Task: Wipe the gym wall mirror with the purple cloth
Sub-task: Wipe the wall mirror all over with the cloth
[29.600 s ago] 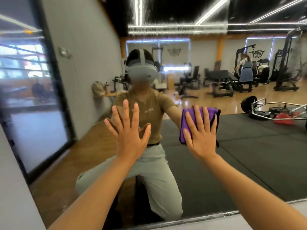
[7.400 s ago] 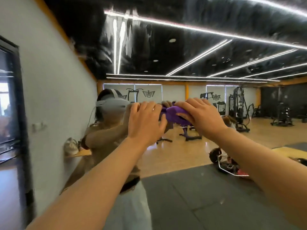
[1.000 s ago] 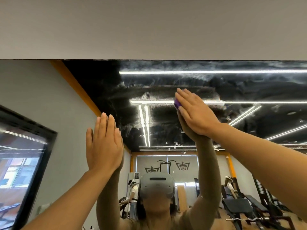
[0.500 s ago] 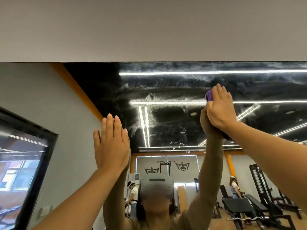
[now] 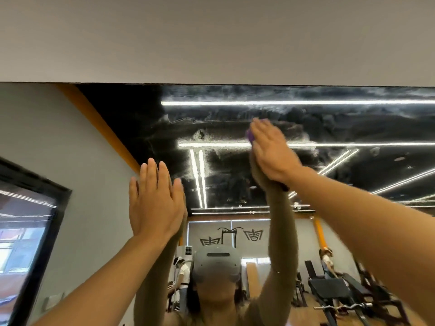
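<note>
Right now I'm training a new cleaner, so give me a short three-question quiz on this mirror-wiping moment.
1. True or false: the left hand lies flat and open on the mirror.
2. Which hand presses the purple cloth to the glass? A) left B) right C) both
3. Fill in: hazy smears show near the mirror's ____ edge.

Key: 1 true; 2 B; 3 top.
</note>
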Demonstrator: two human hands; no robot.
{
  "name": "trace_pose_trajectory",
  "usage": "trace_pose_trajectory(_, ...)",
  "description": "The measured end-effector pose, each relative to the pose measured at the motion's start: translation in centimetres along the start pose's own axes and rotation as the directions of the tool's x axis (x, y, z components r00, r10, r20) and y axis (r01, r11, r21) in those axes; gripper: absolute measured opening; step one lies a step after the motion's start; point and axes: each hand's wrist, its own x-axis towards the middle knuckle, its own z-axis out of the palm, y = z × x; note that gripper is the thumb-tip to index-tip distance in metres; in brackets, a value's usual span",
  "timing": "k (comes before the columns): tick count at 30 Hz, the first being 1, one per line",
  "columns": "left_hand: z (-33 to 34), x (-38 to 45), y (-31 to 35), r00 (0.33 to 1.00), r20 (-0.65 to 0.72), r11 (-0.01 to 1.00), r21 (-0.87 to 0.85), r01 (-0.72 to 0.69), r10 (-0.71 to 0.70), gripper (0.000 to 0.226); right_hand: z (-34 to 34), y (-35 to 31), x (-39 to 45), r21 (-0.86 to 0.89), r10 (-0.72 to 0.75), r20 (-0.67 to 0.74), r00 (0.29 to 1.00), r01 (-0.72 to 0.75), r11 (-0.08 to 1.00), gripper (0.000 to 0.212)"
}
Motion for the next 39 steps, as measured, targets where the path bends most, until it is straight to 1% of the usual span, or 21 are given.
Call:
trace_pose_trajectory(2, 0.3, -0.2, 0.3, 1.0, 0.022, 0.998, 0.06, 0.003, -0.005, 0.081, -1.6, 4.5, -0.8, 0.013, 0.092, -0.039, 0.995, -0.092, 0.996, 0.052)
trace_pose_trajectory(5, 0.9, -0.1, -0.1, 0.999, 0.019, 0.989, 0.146, -0.029, 0.026, 0.086, -3.6, 9.5, -2.6, 0.016, 0.211, -0.046, 0.976, -0.21, 0.978, 0.057)
trace_pose_trajectory(7, 1.2, -0.1, 0.0, 0.999, 0.009, 0.988, 0.148, -0.054, 0.053, 0.087, -3.8, 10.8, -2.9, -0.009, 0.253, -0.059, 0.966, -0.254, 0.967, 0.065)
trace_pose_trajectory(8, 1.3, -0.2, 0.2, 0.998, 0.002, 0.989, 0.137, -0.063, 0.063, 0.083, -3.7, 10.8, -2.6, -0.023, 0.268, -0.075, 0.96, -0.27, 0.962, 0.067)
trace_pose_trajectory(10, 1.4, -0.2, 1.0, 0.998, -0.002, 0.993, 0.107, -0.055, 0.056, 0.071, -3.4, 9.6, -1.9, -0.042, 0.295, -0.114, 0.949, -0.301, 0.953, 0.06)
trace_pose_trajectory(11, 1.5, -0.3, 1.4, 0.999, 0.006, 0.994, 0.098, -0.042, 0.041, 0.066, -3.0, 8.5, -1.6, -0.047, 0.283, -0.121, 0.952, -0.29, 0.956, 0.056)
trace_pose_trajectory(12, 1.5, -0.5, 1.9, 1.0, 0.015, 0.995, 0.093, -0.025, 0.024, 0.066, -2.7, 7.2, -1.5, -0.045, 0.241, -0.11, 0.964, -0.247, 0.968, 0.055)
trace_pose_trajectory(14, 1.6, -0.9, 2.5, 1.0, 0.01, 0.996, 0.084, 0.01, -0.01, 0.069, -1.5, 4.2, -1.4, -0.027, 0.094, -0.064, 0.994, -0.095, 0.995, 0.055)
trace_pose_trajectory(16, 1.8, -1.2, 3.0, 0.999, -0.012, 0.997, 0.063, 0.043, -0.043, 0.068, -0.5, 1.7, -1.3, -0.031, -0.034, -0.01, 0.999, 0.034, 0.999, 0.056)
trace_pose_trajectory(18, 2.0, -1.4, 3.4, 0.997, -0.021, 0.997, 0.034, 0.069, -0.068, 0.072, 0.0, 1.0, -1.1, -0.02, -0.072, 0.021, 0.997, 0.072, 0.997, 0.055)
trace_pose_trajectory(21, 2.4, -1.7, 4.0, 0.995, -0.03, 0.995, 0.039, 0.095, -0.094, 0.078, -0.6, 2.9, -1.2, -0.038, -0.113, 0.063, 0.992, 0.116, 0.993, 0.054)
trace_pose_trajectory(22, 2.4, -1.7, 4.0, 0.995, -0.038, 0.994, 0.053, 0.099, -0.097, 0.079, -1.2, 4.1, -1.3, -0.04, -0.1, 0.056, 0.993, 0.103, 0.994, 0.055)
trace_pose_trajectory(23, 2.5, -1.7, 3.9, 0.995, -0.045, 0.993, 0.065, 0.097, -0.094, 0.079, -2.0, 5.6, -1.4, -0.028, -0.05, 0.028, 0.998, 0.051, 0.998, 0.055)
trace_pose_trajectory(25, 2.7, -1.6, 3.8, 0.995, -0.049, 0.993, 0.083, 0.087, -0.083, 0.079, -3.7, 9.4, -1.9, 0.004, 0.097, -0.037, 0.995, -0.097, 0.995, 0.055)
trace_pose_trajectory(27, 2.9, -1.5, 3.7, 0.996, -0.05, 0.992, 0.101, 0.08, -0.075, 0.08, -4.9, 12.6, -2.6, -0.006, 0.208, -0.071, 0.975, -0.209, 0.978, 0.055)
trace_pose_trajectory(29, 3.1, -1.5, 3.6, 0.995, -0.066, 0.991, 0.107, 0.075, -0.068, 0.079, -5.0, 14.0, -2.9, -0.027, 0.272, -0.103, 0.957, -0.276, 0.961, 0.055)
trace_pose_trajectory(32, 3.3, -1.6, 3.6, 0.996, -0.065, 0.991, 0.11, 0.073, -0.066, 0.078, -4.2, 13.0, -2.5, -0.048, 0.352, -0.159, 0.922, -0.363, 0.931, 0.054)
trace_pose_trajectory(33, 3.3, -1.6, 3.6, 0.996, -0.066, 0.991, 0.114, 0.071, -0.063, 0.077, -4.0, 11.9, -2.3, -0.054, 0.346, -0.159, 0.924, -0.358, 0.932, 0.054)
trace_pose_trajectory(34, 3.5, -1.6, 3.5, 0.996, -0.069, 0.991, 0.119, 0.068, -0.06, 0.078, -3.7, 10.6, -1.9, -0.062, 0.311, -0.151, 0.938, -0.323, 0.944, 0.054)
trace_pose_trajectory(37, 3.6, -1.5, 3.3, 0.995, -0.085, 0.989, 0.13, 0.063, -0.052, 0.079, -2.1, 5.5, -0.7, -0.087, 0.113, -0.076, 0.991, -0.12, 0.989, 0.056)
trace_pose_trajectory(39, 3.5, -1.5, 3.2, 0.995, -0.085, 0.991, 0.119, 0.062, -0.052, 0.079, -0.6, 2.2, 0.0, -0.091, -0.027, -0.03, 0.999, 0.024, 0.996, 0.057)
